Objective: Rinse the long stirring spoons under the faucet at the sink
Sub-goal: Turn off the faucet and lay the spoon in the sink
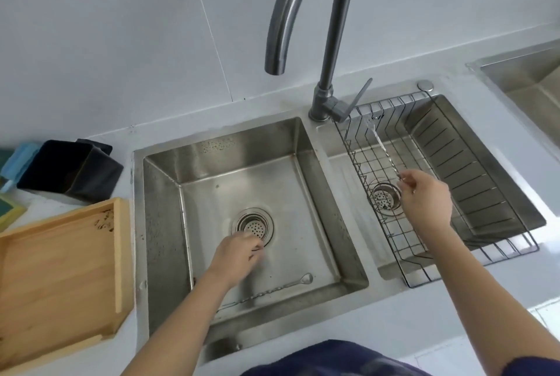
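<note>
Steel spoon pinched in raised right hand, left hand lowered

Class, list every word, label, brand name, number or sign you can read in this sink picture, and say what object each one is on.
No readable text anywhere in this view.
Wooden tray: dark marks near its far corner, too blurred to read as letters or a picture.
Faucet, black container, wire rack, both sink basins: no label or brand shows.
</note>
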